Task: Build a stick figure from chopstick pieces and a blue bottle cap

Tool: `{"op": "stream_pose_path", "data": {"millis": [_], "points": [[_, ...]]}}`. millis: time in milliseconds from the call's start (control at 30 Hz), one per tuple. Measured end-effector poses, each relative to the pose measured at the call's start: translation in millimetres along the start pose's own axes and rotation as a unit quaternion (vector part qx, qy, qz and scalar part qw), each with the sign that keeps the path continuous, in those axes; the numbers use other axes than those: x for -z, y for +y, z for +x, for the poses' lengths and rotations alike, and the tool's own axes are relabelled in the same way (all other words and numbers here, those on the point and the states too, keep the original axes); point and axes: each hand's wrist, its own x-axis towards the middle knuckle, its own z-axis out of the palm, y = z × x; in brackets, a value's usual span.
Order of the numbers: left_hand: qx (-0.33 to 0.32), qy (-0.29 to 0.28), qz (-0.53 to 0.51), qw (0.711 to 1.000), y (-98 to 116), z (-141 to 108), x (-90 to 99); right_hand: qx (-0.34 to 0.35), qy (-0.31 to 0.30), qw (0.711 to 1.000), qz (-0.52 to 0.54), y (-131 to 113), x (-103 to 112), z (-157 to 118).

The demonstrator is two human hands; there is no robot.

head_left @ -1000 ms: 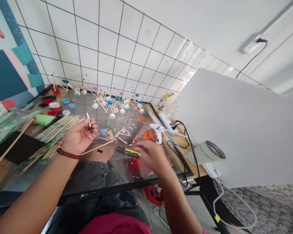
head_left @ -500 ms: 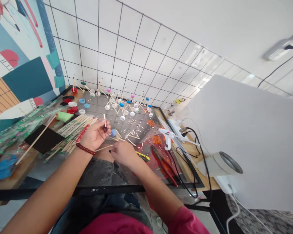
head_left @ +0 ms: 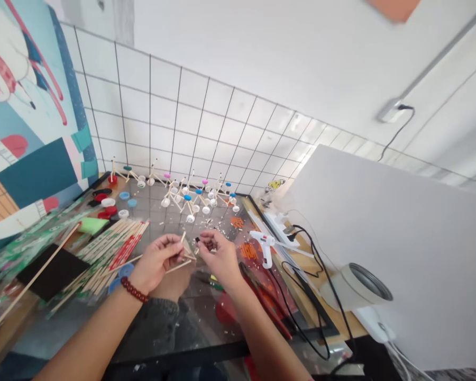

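Observation:
My left hand (head_left: 158,259), with a red bead bracelet (head_left: 134,290) at its wrist, pinches a short wooden stick (head_left: 183,237) upright. Close by on the right, my right hand (head_left: 220,256) holds a small black piece (head_left: 197,240) between its fingertips. Loose sticks (head_left: 178,266) lie beneath and between the hands. Behind them stand several small stick models with coloured tops and white caps (head_left: 190,218). A pile of wooden sticks (head_left: 107,248) lies left of my left hand, with blue caps (head_left: 126,270) beside it.
To the right are a white glue gun (head_left: 266,248), red-handled pliers (head_left: 275,312), black cables and a power strip (head_left: 281,227). A white cylinder (head_left: 353,286) lies farther right. At the left are a black sheet (head_left: 51,272) and plastic packets. A wire grid rises behind the table.
The view has tilted up and shifted. My right hand has risen from low beside the left hand to its level, bringing the black piece near the stick. My left hand still holds the stick.

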Motion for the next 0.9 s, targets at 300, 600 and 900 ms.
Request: {"op": "stream_pose_path", "data": {"millis": [300, 600, 900], "points": [[0.024, -0.050, 0.043, 0.998, -13, -1, 4.1, -0.009, -0.005, 0.997, 0.077, 13, -8, 0], [0.039, -0.045, 0.071, 0.996, -14, -2, 3.2, -0.090, -0.017, 0.979, 0.183, 18, -8, -5], [0.034, -0.046, 0.071, 0.996, -16, -2, 3.3, -0.085, 0.000, 0.979, 0.184, 21, -8, -8]]}}
